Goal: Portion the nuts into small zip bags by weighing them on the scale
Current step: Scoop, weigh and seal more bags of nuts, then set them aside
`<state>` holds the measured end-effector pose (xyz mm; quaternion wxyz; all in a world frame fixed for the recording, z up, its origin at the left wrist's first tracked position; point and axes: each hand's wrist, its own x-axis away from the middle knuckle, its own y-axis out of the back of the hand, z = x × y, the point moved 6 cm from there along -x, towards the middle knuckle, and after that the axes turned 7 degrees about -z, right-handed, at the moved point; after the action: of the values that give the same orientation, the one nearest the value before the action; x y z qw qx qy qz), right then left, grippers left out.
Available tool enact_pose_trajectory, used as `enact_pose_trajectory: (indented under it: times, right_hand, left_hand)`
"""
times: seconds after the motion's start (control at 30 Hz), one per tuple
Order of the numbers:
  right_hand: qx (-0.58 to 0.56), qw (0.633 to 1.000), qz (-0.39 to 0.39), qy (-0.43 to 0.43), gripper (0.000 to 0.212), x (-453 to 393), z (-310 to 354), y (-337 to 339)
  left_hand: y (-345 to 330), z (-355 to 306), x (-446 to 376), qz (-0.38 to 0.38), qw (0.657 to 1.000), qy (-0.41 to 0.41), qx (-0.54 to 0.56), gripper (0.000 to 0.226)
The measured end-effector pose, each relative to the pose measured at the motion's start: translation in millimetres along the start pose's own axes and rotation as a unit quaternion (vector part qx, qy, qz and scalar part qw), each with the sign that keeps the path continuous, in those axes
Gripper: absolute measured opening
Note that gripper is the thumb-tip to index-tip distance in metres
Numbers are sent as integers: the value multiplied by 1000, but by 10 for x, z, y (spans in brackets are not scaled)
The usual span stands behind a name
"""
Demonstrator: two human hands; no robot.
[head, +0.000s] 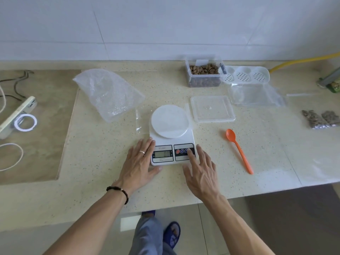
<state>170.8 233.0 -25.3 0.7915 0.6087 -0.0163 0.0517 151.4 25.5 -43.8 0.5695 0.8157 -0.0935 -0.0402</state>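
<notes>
A white scale [173, 137] sits near the front edge of the table [92, 162], its round plate bare. The left hand [138, 162] lies flat with straight fingers against the scale's left side. The right hand [200, 172] is spread, one fingertip pressing a button beside the display. A tub of nuts [204, 73] stands at the back, its lid [212, 108] just right of the scale. An orange spoon [239, 150] lies further right, and two filled bags [321, 119] near the right edge.
</notes>
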Motion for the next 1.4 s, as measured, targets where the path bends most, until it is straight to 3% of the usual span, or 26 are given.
enact_pose_trajectory:
  times: [0.2, 0.47, 0.83, 1.1, 1.3, 1.4]
  right_hand:
    - [9, 1000, 11, 11, 58, -32, 22, -35]
    - [4, 1000, -2, -1, 63, -50, 49, -69]
    - [10, 999, -51, 12, 48, -75, -10, -101]
    - [-9, 1000, -23, 14, 55, -48, -67, -22]
    - [-70, 985, -122, -99, 60, -100, -529, 297]
    - [-102, 960, -166, -202, 50, -92, -976, 526]
  left_hand:
    - [-6, 9, 2, -4, 1000, 13, 25, 94]
    - [-13, 0, 4, 11, 999, 28, 17, 94]
    - [-27, 6, 13, 11, 999, 29, 22, 93]
    - [87, -92, 45, 18, 1000, 19, 2, 89]
    - [316, -475, -96, -75, 993, -85, -34, 71]
    - [341, -757, -322, -88, 989, -118, -18, 69]
